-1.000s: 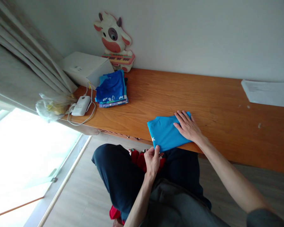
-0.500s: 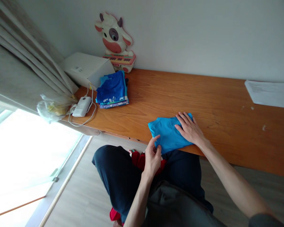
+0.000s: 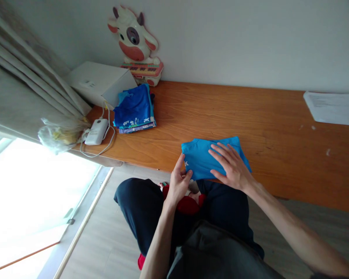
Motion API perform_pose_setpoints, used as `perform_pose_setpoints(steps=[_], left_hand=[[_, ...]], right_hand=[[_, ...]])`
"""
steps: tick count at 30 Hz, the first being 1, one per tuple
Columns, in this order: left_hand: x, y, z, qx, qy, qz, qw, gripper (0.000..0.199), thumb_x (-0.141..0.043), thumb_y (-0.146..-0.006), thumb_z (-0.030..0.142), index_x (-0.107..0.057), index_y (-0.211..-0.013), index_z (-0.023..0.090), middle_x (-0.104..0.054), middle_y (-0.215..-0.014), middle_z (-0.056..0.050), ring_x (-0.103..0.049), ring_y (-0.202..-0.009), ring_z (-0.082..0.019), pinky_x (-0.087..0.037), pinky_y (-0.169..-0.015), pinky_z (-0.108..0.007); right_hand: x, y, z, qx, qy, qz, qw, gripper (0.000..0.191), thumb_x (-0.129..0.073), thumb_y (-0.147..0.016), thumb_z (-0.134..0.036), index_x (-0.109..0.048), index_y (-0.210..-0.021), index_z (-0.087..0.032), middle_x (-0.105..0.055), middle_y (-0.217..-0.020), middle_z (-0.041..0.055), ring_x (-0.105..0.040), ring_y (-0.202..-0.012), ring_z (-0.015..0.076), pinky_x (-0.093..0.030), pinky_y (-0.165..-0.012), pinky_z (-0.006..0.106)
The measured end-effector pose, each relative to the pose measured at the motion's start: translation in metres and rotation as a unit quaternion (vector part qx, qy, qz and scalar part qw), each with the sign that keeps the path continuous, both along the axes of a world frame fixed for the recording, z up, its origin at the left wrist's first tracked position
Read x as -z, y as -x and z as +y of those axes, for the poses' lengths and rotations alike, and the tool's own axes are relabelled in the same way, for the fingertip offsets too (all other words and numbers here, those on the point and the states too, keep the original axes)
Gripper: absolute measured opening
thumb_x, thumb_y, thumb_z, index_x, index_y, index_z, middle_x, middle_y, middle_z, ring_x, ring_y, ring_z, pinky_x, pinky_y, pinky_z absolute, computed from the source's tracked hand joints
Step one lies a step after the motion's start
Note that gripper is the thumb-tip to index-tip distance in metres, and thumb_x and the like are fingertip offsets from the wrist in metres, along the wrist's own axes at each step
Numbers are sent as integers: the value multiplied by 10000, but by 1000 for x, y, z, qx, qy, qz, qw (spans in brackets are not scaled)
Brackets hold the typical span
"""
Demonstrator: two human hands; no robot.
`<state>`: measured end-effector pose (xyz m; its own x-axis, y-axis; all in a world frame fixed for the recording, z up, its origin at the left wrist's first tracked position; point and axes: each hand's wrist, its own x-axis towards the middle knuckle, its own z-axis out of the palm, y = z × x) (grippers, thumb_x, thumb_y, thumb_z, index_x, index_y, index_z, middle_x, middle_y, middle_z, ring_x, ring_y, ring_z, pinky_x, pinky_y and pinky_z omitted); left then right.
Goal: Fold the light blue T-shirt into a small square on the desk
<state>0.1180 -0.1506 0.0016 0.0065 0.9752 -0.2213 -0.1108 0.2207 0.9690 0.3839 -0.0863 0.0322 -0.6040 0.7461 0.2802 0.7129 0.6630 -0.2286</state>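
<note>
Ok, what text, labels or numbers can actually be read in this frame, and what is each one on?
"k": white letter on the light blue folded shirt, beside the left hand; the rest is hidden.
"20": white print on the top dark blue shirt of the folded stack; the marks beside it are too blurred.
Label on the white box: too small to read.
Paper sheet: print too faint to read.

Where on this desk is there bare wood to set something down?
Widest free patch: the desk between the folded light-blue shirt and the sheet of paper. A narrower one lies between that shirt and the stack of folded blue clothes. The left end is crowded: white box, cow toy keyboard, adapter, plastic bag.
</note>
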Motion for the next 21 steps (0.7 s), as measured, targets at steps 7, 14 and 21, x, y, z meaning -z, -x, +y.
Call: perform_pose_setpoints(steps=[7, 14, 21], left_hand=[[-1, 62, 62, 20, -73, 102, 992, 637, -767, -998, 448, -635, -1589, 250, -756, -1461, -148, -819, -1092, -274, -698, -948, -409], [9, 106, 107, -79, -73, 57, 993, 539, -735, -993, 500, -681, -1451, 221, -709, -1519, -166, -820, -1038, -259, -704, -634, -309], [12, 96, 98, -57, -98, 60, 992, 559, -805, -950, 534, -727, -1384, 191, -780, -1372, -159, -802, -900, -200, -689, -625, -275]], right_hand=[[22, 37, -2, 16, 37, -63, 997, 906, -540, -1127, -598, -24, -1844, -401, -167, -1891, 3, -177, -1751, 412, -206, -1395, 752], [27, 22, 39, 62, 49, -95, 992, 857, -465, -1113, -683, -108, -1843, -413, -165, -1887, -45, -152, -1766, 364, -172, -1420, 689], [21, -56, 172, 172, 34, -108, 979, 835, -362, -1128, -684, -370, -1795, -182, -322, -1859, 124, -284, -1717, 399, -199, -1398, 654]])
